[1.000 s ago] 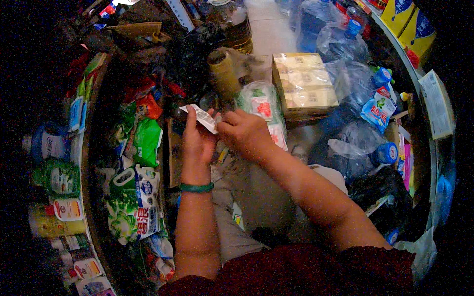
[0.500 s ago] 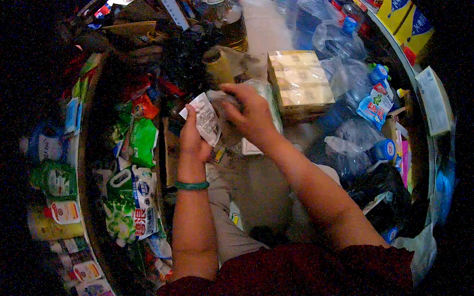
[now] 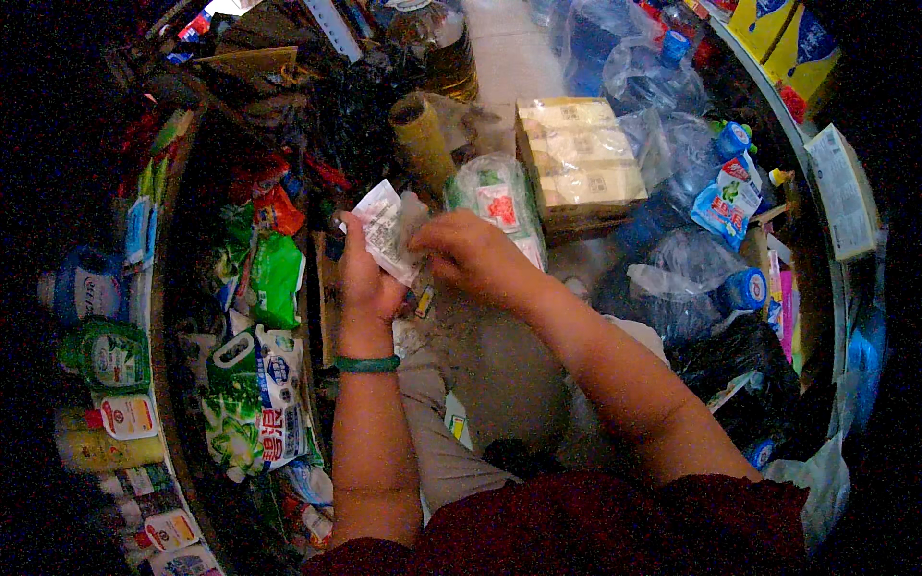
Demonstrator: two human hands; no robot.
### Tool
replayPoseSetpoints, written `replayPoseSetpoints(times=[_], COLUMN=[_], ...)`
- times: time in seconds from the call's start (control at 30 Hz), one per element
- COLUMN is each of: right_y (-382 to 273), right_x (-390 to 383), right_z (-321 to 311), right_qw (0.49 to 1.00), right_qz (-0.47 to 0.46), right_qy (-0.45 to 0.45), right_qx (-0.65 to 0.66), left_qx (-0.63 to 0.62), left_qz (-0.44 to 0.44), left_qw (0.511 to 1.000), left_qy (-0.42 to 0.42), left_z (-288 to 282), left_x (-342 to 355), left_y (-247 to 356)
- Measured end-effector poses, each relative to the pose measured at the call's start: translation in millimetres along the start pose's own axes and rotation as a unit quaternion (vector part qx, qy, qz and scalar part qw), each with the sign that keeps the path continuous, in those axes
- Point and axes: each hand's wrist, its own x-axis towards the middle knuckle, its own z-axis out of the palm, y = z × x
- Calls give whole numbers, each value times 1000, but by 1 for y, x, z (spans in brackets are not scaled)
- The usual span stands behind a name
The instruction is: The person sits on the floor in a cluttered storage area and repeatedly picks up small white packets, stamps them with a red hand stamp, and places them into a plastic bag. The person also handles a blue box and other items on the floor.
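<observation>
As hands [image 3: 370, 280] hold white packet [image 3: 386, 228], green bracelet [image 3: 368, 365]

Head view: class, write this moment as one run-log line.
left hand: holds white packet | right hand: at packet's right side, grip unclear | beyond: wrapped pale packs, yellowish tube

- Pale boxes [image 3: 581, 158] are bundled in film, right of upper centre.
- A yellowish roll [image 3: 421, 136] is seen at upper centre.
- A green bottle [image 3: 110, 353] is shown far left.
- A blue cap [image 3: 747, 290] is seen right.
</observation>
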Motion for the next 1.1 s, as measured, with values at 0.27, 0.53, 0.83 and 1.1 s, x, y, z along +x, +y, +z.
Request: replayPoseSetpoints(times=[0.27, 0.53, 0.83, 1.1], right_y=[3, 9, 9, 10], right_x=[8, 9, 5, 7], right_z=[0, 5, -5, -17], right_qw=[984, 988, 982, 965], right_qz=[-30, 13, 34, 74], right_qy=[174, 139, 91, 183], right_qx=[-13, -63, -162, -175], left_qx=[29, 7, 6, 28], left_qz=[-29, -48, -74, -61], left_qw=[998, 998, 997, 997], left_qy=[48, 37, 17, 26], left_z=[9, 8, 1, 13], left_x=[-2, -2, 0, -4], left_y=[-15, -16, -15, -11])
